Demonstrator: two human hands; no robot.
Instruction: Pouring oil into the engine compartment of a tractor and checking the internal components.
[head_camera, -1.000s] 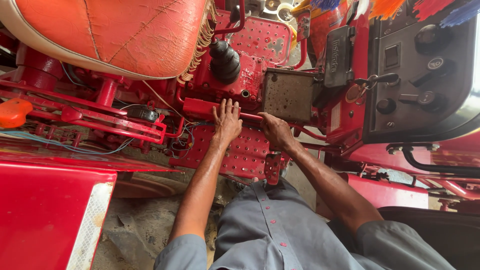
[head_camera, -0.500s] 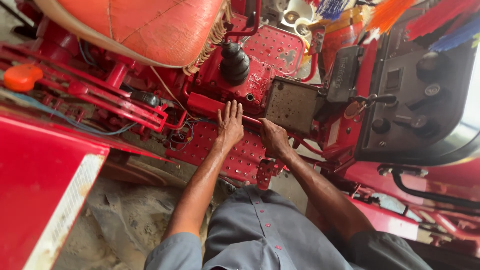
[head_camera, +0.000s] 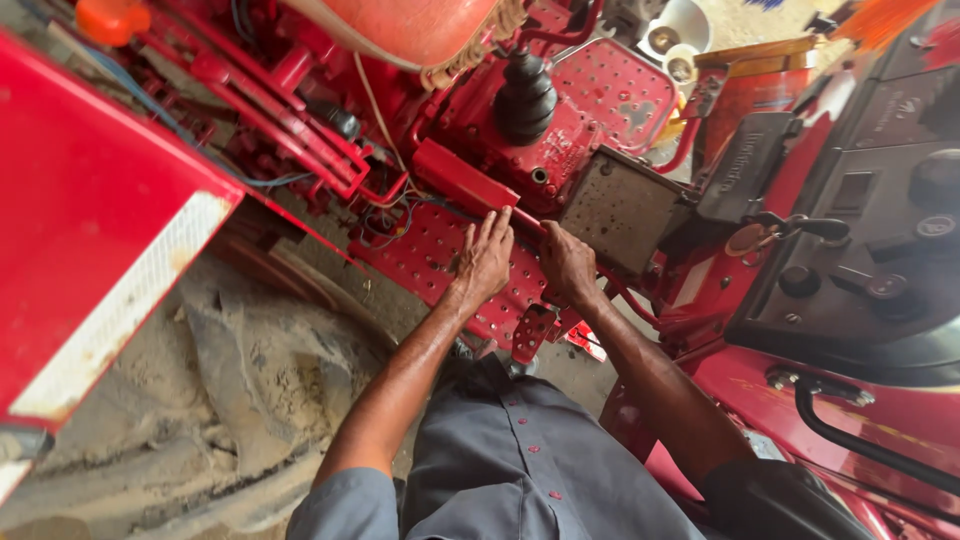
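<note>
Since the red perforated footplate (head_camera: 440, 262) sits mid-frame, the left hand (head_camera: 484, 258) lies flat and open on it as if bracing, gripping nothing, while the right hand (head_camera: 567, 264) curls loosely beside the grey box (head_camera: 620, 208), grasp unclear.

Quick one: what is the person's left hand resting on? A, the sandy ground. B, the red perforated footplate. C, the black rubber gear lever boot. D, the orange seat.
B: the left hand lies flat, fingers spread, on the red perforated footplate, below the gear lever boot.
</note>
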